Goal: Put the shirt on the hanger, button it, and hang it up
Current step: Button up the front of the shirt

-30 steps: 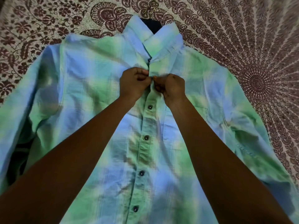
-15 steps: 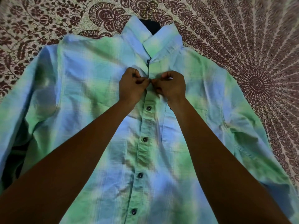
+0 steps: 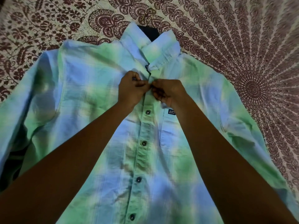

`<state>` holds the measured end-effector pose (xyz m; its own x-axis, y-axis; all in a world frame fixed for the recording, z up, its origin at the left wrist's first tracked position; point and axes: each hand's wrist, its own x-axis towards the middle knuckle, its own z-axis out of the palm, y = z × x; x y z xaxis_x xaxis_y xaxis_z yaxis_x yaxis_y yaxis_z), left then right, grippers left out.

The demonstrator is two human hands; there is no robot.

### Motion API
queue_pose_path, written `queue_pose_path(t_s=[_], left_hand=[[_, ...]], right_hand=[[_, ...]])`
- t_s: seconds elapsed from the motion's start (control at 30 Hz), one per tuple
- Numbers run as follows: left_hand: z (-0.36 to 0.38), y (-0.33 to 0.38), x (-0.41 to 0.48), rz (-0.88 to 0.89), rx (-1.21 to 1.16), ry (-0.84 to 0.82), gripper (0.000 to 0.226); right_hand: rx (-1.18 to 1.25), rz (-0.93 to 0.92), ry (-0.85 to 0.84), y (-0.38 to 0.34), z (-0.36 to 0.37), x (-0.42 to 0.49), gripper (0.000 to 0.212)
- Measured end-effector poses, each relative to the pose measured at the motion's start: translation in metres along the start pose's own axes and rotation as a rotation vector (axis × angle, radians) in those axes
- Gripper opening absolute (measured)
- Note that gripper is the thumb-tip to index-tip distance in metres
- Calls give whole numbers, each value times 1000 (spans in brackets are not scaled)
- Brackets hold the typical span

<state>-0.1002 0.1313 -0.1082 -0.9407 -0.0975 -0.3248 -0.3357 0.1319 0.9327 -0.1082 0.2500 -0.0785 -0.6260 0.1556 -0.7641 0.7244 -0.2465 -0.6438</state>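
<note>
On the patterned cloth [image 3: 242,46] in front of me, the green and blue shirt [image 3: 90,88] is lying flat with its front facing up. Its collar [image 3: 161,47] is pointing to 12 o'clock. The hanger [image 3: 151,32] is sitting inside the shirt. A dark bit of it is showing in the neck hole, and its gold hook [image 3: 147,14] is poking out past the collar at 12 o'clock.

My left hand [image 3: 130,91] and my right hand [image 3: 169,92] are meeting in the middle of the chest, just under the collar. My left fingers [image 3: 137,81] are curling in and pinching the shirt's front edge from the 9 o'clock side. My right fingers [image 3: 157,92] are curling in and pinching the other edge from the 3 o'clock side. The two hands are almost touching. I cannot tell if the button between them is through its hole.

Four dark buttons [image 3: 144,143] are running down the front toward 6 o'clock, and they are looking done up. A little dark label [image 3: 171,112] is showing on the chest pocket [image 3: 168,131], right by my right wrist. One sleeve [image 3: 19,110] is spreading out to 9 o'clock.
</note>
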Motion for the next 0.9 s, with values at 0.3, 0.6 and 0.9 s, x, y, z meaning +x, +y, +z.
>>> queue_pose_path(t_s=[0.3,0.6,0.9], left_hand=[[0,4,-7,438,445,-2,26],[-3,10,11,-154,-39,-125,39],[-8,29,9,310,431,142,6]], right_hand=[[-128,-124,79,7,3,7,24],[3,-101,-93,-4,-10,2,27],[-900,-613,269,-25,0,6,4]])
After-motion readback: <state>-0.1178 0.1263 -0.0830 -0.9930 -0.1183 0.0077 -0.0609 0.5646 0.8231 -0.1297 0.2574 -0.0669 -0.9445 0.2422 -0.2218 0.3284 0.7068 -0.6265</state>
